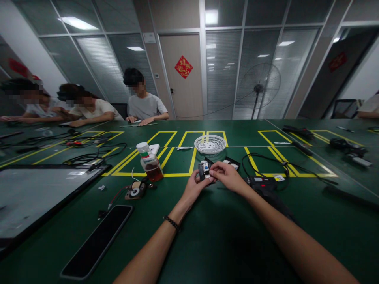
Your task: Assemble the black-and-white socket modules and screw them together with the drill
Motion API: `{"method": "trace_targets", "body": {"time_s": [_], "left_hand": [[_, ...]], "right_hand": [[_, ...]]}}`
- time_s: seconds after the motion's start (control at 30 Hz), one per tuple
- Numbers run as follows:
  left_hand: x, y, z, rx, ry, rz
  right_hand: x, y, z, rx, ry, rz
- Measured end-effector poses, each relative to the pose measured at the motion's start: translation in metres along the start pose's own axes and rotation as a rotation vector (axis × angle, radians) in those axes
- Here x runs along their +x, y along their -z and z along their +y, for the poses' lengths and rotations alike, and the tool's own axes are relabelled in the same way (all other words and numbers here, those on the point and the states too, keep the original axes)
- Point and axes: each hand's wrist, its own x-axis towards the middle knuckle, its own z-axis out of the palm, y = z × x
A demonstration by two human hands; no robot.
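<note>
Green table (pixel 225 236) fills the frame — at its centre my left hand (pixel 193 188) and right hand (pixel 228 176) meet, both pinching a small black module (pixel 204 171) between thumb and fingertips. A white round grille (pixel 210 144) lies just behind it; a bottle of brown liquid (pixel 150 162) stands left of centre, beside yellow tape lines (pixel 177 174).

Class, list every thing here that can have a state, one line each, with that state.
left hand: gripping the small black part
right hand: pinching the same part
bottle: standing, capped, partly filled with brown liquid
white grille: lying flat on the table
long black screen: dark, face up
door: shut
</note>
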Motion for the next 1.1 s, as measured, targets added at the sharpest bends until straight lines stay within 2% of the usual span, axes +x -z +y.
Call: {"method": "trace_targets", "body": {"time_s": [0.17,0.67,1.1], "left_hand": [[0.001,0.001,-0.002,-0.004,-0.014,0.002],[0.004,0.003,-0.006,0.007,-0.044,0.031],[0.001,0.003,0.000,0.133,-0.128,0.094]], "right_hand": [[-0.002,-0.001,-0.003,-0.082,0.015,0.041],[-0.002,-0.003,-0.004,-0.114,0.038,0.064],[0.002,0.000,0.007,0.165,-0.061,0.035]]}}
